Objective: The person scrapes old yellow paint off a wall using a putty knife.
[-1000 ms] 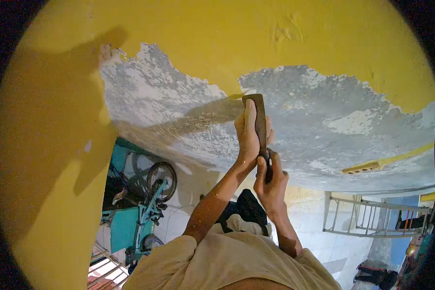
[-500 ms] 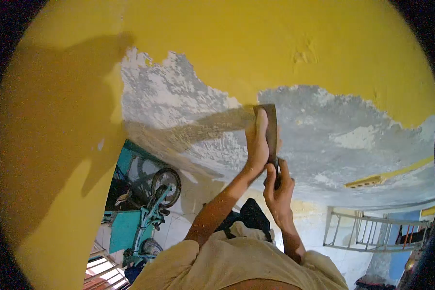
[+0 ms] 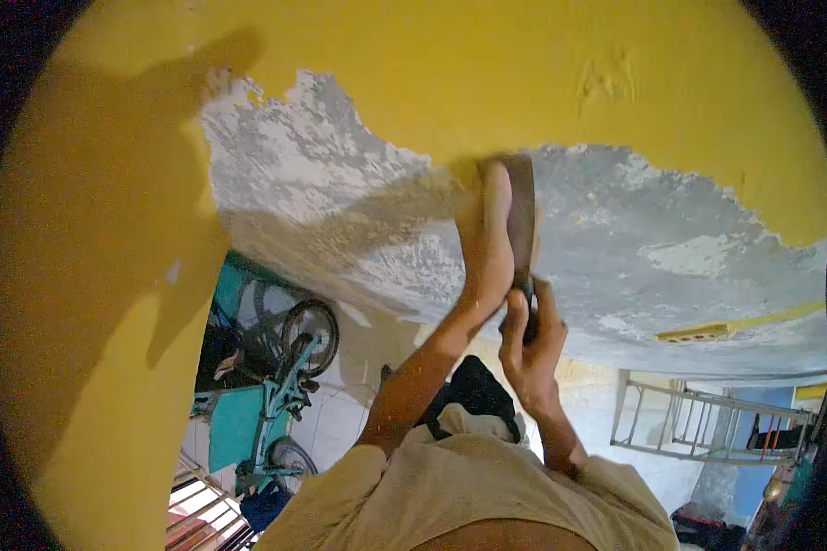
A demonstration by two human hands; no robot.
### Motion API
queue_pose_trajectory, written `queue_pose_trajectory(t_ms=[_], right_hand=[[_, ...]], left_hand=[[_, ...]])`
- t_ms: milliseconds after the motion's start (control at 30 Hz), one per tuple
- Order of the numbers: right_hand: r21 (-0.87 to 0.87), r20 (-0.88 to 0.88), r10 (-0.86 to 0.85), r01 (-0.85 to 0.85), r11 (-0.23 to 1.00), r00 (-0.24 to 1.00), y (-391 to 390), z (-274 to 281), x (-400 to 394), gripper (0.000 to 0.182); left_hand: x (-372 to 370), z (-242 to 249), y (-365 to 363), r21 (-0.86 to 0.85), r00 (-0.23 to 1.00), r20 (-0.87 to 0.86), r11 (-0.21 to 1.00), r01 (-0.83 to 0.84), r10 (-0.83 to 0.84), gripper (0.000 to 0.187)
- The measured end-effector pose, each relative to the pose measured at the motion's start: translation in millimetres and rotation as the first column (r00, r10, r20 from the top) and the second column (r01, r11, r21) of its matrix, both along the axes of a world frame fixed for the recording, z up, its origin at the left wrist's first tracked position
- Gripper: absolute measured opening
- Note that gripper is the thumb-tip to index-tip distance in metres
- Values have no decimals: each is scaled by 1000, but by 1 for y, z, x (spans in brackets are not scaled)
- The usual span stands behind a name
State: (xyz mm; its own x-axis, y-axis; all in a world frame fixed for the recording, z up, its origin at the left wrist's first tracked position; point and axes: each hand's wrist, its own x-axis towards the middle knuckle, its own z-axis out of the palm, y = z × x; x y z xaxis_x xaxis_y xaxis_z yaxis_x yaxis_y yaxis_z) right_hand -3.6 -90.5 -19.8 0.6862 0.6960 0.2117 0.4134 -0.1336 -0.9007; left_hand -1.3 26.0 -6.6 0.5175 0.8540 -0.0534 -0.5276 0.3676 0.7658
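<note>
A dark, flat-bladed scraper (image 3: 521,207) lies against the wall (image 3: 616,220), its wide end at the border between yellow paint and bare grey plaster. My right hand (image 3: 535,344) is closed round its dark handle at the lower end. Higher up, my left hand (image 3: 487,239) grips the blade, with the thumb laid along its face; its other fingers are mostly hidden. Around the blade, the yellow paint (image 3: 487,83) ends in a ragged edge over patchy grey and white plaster.
A yellow strip with a holed block (image 3: 694,332) runs along the wall at right. Below right stands a metal ladder (image 3: 708,422). A teal bicycle (image 3: 280,395) is at lower left, near a barred opening (image 3: 202,510). Shadows fall across the left wall.
Both hands and the scraper have moved slightly upward on the wall, the blade's end now blurred. The camera view has shifted a little. The grip looks the same.
</note>
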Motion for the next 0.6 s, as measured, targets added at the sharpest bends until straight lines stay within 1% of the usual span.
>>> queue_pose_trajectory(t_ms=[33, 100, 133, 167, 200, 267, 300, 333, 367, 433, 467, 500, 567, 600], right_hand=[[28, 44, 25, -26, 999, 999, 7, 13, 1, 20], [57, 54, 27, -30, 998, 998, 4, 15, 0, 19], [18, 19, 12, -12, 1000, 1000, -5, 3, -1, 19], [-24, -18, -3, 2, 1000, 1000, -13, -10, -3, 19], [-45, -69, -34, 31, 998, 997, -15, -16, -7, 20], [-42, -97, -26, 22, 999, 995, -12, -19, -7, 20], [-62, -126, -24, 16, 998, 992, -16, -17, -10, 21], [-69, -91, -34, 27, 997, 995, -15, -13, -12, 21], [-76, -95, -42, 35, 997, 995, -15, -16, -11, 21], [-25, -41, -16, 15, 1000, 999, -21, -21, -10, 22], [-70, -72, -11, 5, 998, 997, -23, -15, -9, 22], [-65, -76, -9, 4, 998, 997, -23, -18, -9, 22], [13, -44, -34, 34, 999, 998, -20, -27, -7, 23], [10, 5, -38, 38, 999, 999, -16, -22, -8, 23]], left_hand=[[-5, 25, 1, -109, 998, 58, 994, 20, -14, 41], [-8, 29, -3, -137, 999, -11, 990, 41, -43, 42], [-10, 19, -7, -83, 995, -51, 993, 80, -84, 44], [-10, -4, -12, -34, 988, -94, 992, 118, -121, 45], [-5, -10, -15, 1, 994, -91, 999, 53, -53, 47], [-3, -26, -11, -9, 989, -129, 998, 67, -68, 47], [-6, -23, -16, -43, 982, -165, 996, 84, -90, 47], [-9, -17, -16, -58, 985, -135, 994, 97, -104, 47], [-8, -18, -15, -65, 984, -138, 992, 104, -112, 47], [-8, -20, -19, -106, 988, -82, 987, 123, -132, 47], [-1, -15, -24, -100, 993, -91, 993, 67, -77, 52], [-2, -14, -25, -96, 993, -96, 993, 66, -75, 52], [1, -15, -26, -42, 992, -108, 997, 64, -68, 53], [5, -19, -20, -74, 993, -113, 997, 29, -37, 53]])
